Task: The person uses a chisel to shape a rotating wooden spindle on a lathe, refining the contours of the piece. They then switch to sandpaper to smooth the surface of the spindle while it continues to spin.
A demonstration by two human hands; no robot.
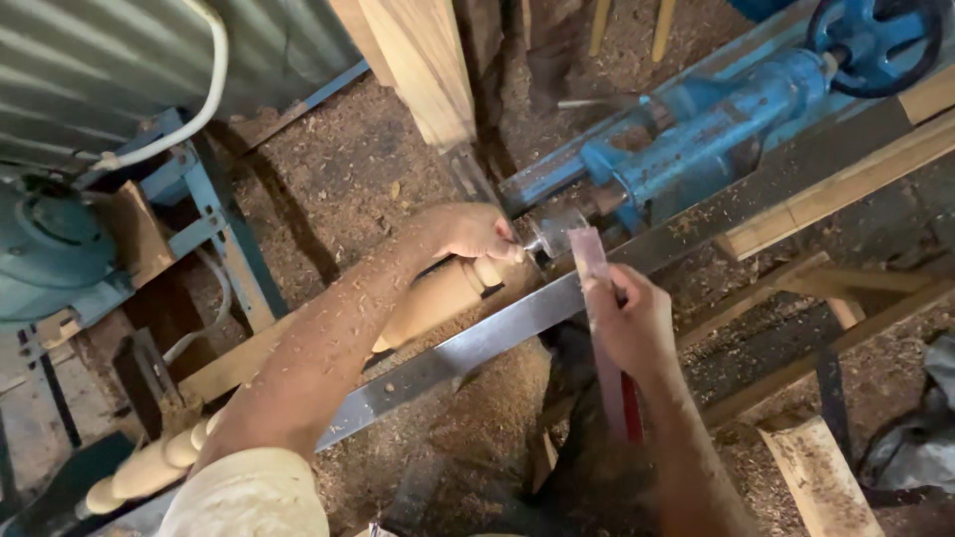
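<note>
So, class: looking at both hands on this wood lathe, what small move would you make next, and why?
Probably ease the flat reddish chisel in the right hand forward along the long steel rest bar, since its tip sits beside the pale turned wooden spindle's end, where the left hand rests.

Your left hand [468, 234] and right hand [632, 328] are bare, no gloves, rings or watch. Fine sawdust clings along both forearms. A pale cream short sleeve [249, 492] covers your left upper arm; the right arm shows uncovered.
</note>
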